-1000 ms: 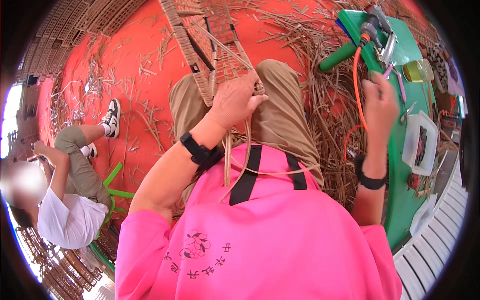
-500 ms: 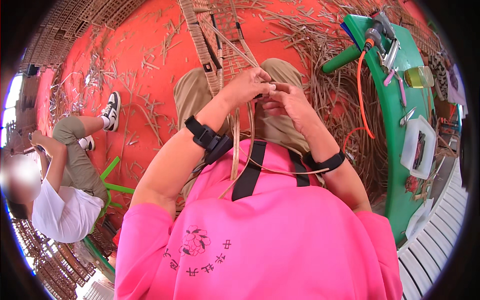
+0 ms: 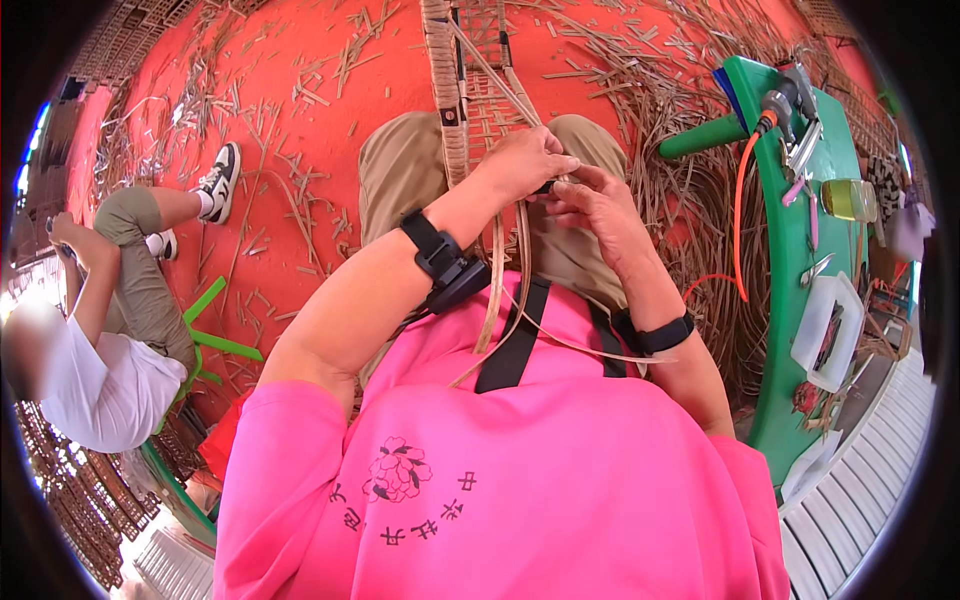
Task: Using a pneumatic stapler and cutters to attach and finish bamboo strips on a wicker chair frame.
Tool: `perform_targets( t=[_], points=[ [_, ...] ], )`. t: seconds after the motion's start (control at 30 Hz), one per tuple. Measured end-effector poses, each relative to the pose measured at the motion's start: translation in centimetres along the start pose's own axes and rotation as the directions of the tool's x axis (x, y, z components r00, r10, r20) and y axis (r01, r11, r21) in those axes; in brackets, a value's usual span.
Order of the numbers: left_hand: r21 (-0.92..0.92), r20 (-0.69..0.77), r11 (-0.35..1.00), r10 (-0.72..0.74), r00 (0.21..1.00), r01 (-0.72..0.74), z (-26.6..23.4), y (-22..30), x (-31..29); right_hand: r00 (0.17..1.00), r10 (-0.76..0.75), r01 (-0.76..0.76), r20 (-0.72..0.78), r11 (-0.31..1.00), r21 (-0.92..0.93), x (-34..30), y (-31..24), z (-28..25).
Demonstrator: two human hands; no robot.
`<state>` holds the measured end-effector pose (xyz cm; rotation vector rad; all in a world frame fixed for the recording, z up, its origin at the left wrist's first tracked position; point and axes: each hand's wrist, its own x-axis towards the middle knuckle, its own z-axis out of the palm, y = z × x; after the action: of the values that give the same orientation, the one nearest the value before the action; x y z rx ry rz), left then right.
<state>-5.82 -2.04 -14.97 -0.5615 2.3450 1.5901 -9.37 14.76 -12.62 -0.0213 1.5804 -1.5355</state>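
A tan woven rattan-like frame [image 3: 452, 95] with dark bare sections stands between my knees. Its near end goes under my left hand [image 3: 522, 163], whose fingers are closed around that end. My right hand [image 3: 592, 208] meets it there, thumb and fingers pinched together beside a small dark piece [image 3: 545, 187]. What lies between those right fingertips is too small to make out. A pale strip [image 3: 488, 68] slants along the frame toward my left hand. Below my hands, long flat strips [image 3: 495, 290] hang over my lap, and one thin end reaches toward my right wrist.
On the right stands a green table [image 3: 765, 330] with a power tool [image 3: 778, 105] on an orange hose [image 3: 742, 200], a cup of yellowish liquid [image 3: 848, 200] and a white tray [image 3: 808, 330]. Strip scraps [image 3: 690, 180] litter the red floor. Another person [image 3: 110, 370] sits at left.
The whole view has shifted slightly, so the frame and my hands appear further right and a little lower. Both hands stay together at the frame's near end, fingers only slightly changed.
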Motion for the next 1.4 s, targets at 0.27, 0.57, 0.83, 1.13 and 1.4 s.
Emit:
perform_targets(
  t=[0.27,0.57,0.83,1.13,1.4],
  points=[
    [-0.131,-0.048,0.989,0.058,0.997,-0.064,1.3,-3.4,1.2,0.992,-0.015,-0.001,-0.127,0.992,-0.123,0.1,0.6,0.9],
    [-0.050,-0.046,0.997,0.056,0.997,-0.059,1.1,-3.4,0.7,0.935,-0.305,0.203,-0.182,0.879,-0.432,-0.1,2.4,1.9],
    [-0.021,-0.108,0.985,0.170,0.979,-0.174,1.0,-2.6,1.1,0.816,-0.468,0.254,-0.340,0.818,-0.516,-1.1,-4.8,-4.1],
    [-0.586,0.125,0.799,0.252,0.960,-0.134,1.8,-4.4,-1.0,0.603,-0.632,0.231,-0.487,0.723,-0.652,0.4,-10.7,-14.8],
    [0.687,-0.097,0.543,0.727,0.680,-0.483,-3.3,2.4,-5.8,0.228,-0.906,-0.152,-0.357,0.329,-0.932,6.3,-15.3,-28.1]
  ],
)
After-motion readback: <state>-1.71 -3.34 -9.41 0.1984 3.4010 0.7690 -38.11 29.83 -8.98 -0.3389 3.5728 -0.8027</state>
